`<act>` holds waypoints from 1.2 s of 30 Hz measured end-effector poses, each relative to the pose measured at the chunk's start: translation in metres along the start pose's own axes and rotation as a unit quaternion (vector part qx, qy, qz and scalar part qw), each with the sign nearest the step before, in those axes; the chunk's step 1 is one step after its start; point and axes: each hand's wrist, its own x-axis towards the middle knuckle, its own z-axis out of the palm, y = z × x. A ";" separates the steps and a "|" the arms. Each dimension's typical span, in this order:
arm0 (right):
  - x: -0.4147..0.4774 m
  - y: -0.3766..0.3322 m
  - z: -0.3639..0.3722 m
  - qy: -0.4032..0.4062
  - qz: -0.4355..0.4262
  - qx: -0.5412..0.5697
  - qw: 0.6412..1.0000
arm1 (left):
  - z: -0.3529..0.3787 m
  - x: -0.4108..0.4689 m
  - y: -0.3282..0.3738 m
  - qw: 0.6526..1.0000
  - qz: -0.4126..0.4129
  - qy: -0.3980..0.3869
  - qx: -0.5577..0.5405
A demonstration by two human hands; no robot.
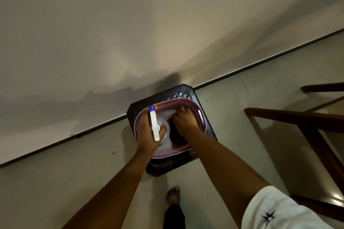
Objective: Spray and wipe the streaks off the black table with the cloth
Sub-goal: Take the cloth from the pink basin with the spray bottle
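Observation:
A pink perforated basket sits on a small black plastic stool against the wall. My left hand grips a white spray bottle with a blue nozzle tip, held over the basket's left side. My right hand reaches down inside the basket, its fingers curled into a dark cloth that lies there with something white beneath. How firmly the fingers hold the cloth is hard to see.
A dark wooden table frame with a glass top stands at the right. The light wall and its dark skirting run diagonally behind the stool. My bare foot stands on the pale tiled floor below the stool.

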 end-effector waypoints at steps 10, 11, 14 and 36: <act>-0.055 0.022 -0.039 0.006 0.023 0.320 0.947 | -0.026 -0.004 0.037 0.998 -0.011 -0.012 -0.059; -0.065 0.025 -0.040 0.023 0.045 0.373 0.926 | -0.030 -0.004 0.042 0.998 0.012 -0.007 -0.060; -0.111 0.029 -0.039 0.065 0.122 0.581 0.802 | -0.049 -0.019 0.069 0.992 0.099 -0.014 -0.075; -0.569 -0.002 0.035 0.289 0.091 0.952 -0.049 | -0.017 -0.390 0.208 0.952 0.163 -0.248 -0.074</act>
